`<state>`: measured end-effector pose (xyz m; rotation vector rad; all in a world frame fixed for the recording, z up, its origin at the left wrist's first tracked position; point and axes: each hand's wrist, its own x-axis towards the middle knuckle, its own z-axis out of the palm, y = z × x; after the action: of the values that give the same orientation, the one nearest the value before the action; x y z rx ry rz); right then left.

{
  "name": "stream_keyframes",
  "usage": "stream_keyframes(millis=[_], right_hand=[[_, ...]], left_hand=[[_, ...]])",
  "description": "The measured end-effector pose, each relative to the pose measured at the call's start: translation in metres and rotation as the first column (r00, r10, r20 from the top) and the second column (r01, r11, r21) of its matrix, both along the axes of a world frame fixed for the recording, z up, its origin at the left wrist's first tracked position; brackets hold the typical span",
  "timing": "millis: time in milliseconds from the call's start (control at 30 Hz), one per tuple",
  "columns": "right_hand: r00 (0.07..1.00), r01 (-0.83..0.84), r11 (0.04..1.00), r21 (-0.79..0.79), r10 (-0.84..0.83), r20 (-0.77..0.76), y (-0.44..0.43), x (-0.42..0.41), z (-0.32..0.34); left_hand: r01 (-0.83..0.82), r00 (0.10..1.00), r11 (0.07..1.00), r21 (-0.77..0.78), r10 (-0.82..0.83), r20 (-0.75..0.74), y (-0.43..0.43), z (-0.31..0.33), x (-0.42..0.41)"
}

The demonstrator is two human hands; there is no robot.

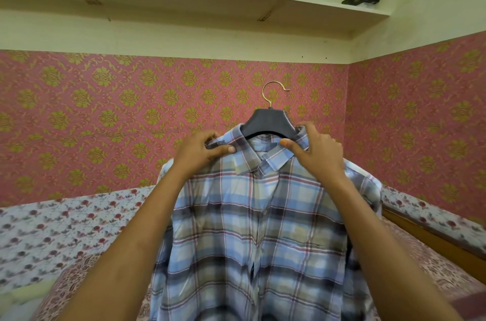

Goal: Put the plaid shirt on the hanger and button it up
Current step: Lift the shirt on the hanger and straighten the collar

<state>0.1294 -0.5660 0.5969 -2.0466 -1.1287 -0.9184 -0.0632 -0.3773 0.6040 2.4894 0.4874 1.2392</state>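
Both forearms rise from the bottom edge, angled up and inward toward the collar. Plaid shirt [236,228] hangs between them, front toward the person, above the bed [52,228]. Placket appears closed near the collar, with a gap lower down; the number of buttons done cannot be told.

Left hand [207,148] pinches the shoulder cloth beside the collar, fingers [223,149] curled, thumb pressed on top. Right hand [315,155] grips the opposite collar edge the same way.

Dark hanger [268,123] sits inside the neck, its 1 gold hook [273,89] hung on nothing.

Judgement: the shirt is seated on the hanger, and the step in hand is squaring the shoulders. Buttoning needs 2 free hands, so the hook wants a support first.
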Motion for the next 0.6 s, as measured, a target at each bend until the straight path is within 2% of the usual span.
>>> stream_keyframes(millis=[67,133,233,300,333,400,467,533,600], right_hand=[[0.999,0.032,0.999,0.004,-0.032,0.017,0.0,-0.002,0.001],[0.998,0.053,0.999,0.008,-0.053,0.029,-0.001,-0.004,0.003],[0.998,0.035,0.997,0.069,-0.038,0.044,0.0,-0.005,0.004],[0.999,0.027,0.997,0.066,-0.029,0.043,0.0,-0.007,0.005],[0.999,0.029,0.999,0.045,-0.03,0.036,0.0,-0.008,0.007],[1.0,0.015,1.0,0.021,-0.016,0.027,-0.001,-0.008,0.008],[1.0,0.004,1.0,0.025,-0.005,0.023,-0.001,-0.005,0.008],[1.0,0.008,1.0,0.02,-0.008,0.008,-0.001,-0.002,0.007],[1.0,0.026,1.0,0.003,-0.026,-0.003,0.0,-0.001,0.004]], left_hand=[[0.043,0.998,0.998,0.047,-0.045,0.048,-0.007,0.003,-0.001],[0.067,0.991,0.963,0.262,-0.095,0.097,-0.016,0.008,0.001],[-0.005,1.0,0.806,0.592,0.007,-0.001,-0.026,0.013,0.012],[-0.028,0.991,0.702,0.712,0.113,-0.072,-0.024,0.012,0.02],[-0.03,0.989,0.698,0.716,0.124,-0.079,-0.024,0.013,0.022],[-0.001,0.998,0.807,0.591,0.039,-0.052,-0.028,0.017,0.023],[0.049,0.993,0.914,0.403,-0.088,0.08,-0.036,0.024,0.024],[0.026,0.978,0.957,0.291,-0.084,0.189,-0.041,0.028,0.026],[-0.005,0.995,0.959,0.283,-0.023,0.095,-0.04,0.029,0.026]])
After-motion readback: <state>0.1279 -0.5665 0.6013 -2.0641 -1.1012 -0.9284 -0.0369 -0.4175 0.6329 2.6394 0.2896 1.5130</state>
